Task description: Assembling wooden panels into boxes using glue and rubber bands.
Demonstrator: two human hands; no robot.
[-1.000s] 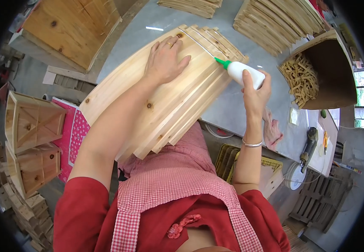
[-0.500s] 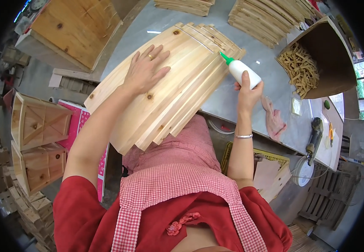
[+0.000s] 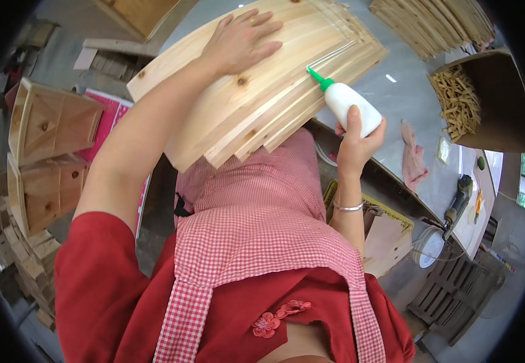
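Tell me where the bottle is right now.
In the head view, the bottle is right of centre, held in the right hand, its green tip pointing up-left at the stacked boards.

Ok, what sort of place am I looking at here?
Probably a woodworking workshop: overlapping pale boards with a green-tipped white bottle held at them, a stack of wooden pieces behind, and wooden boxes at the left.

A pink cloth (image 3: pixel 415 162) lies near a brown box (image 3: pixel 508 100).

Bright, even light; small glare on grey tabletop (image 3: pixel 374 97); dark, curving rim
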